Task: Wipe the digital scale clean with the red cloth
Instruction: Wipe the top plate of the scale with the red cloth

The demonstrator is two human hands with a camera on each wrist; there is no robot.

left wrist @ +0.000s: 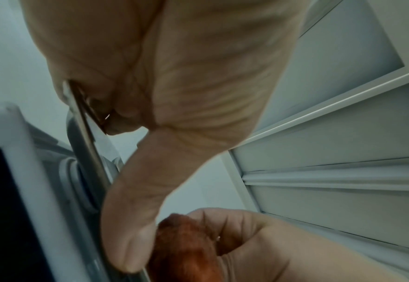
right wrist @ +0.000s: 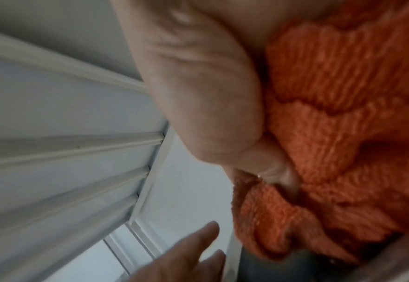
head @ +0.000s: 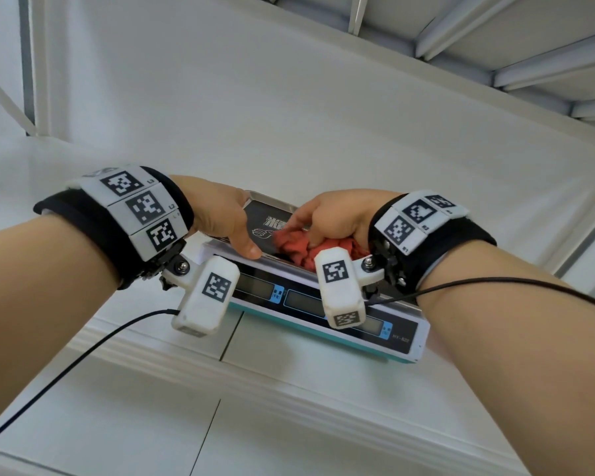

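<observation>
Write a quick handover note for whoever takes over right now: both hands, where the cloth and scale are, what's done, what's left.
Left hand: grips the left edge of the scale pan, thumb on the front rim, steadying it.
Right hand: holds the bunched cloth on the pan.
Scale sits on a white shelf.
Done: cloth is on the pan, wiping under way.
Left: how much of the pan is wiped cannot be told; display front not yet touched.

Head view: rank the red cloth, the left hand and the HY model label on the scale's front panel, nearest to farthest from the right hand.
1. red cloth: bunched in the right hand, on the scale's tray.
2. left hand: across the tray, holding its left edge, thumb on the front rim.
3. HY model label: low at the front panel's right end.
</observation>
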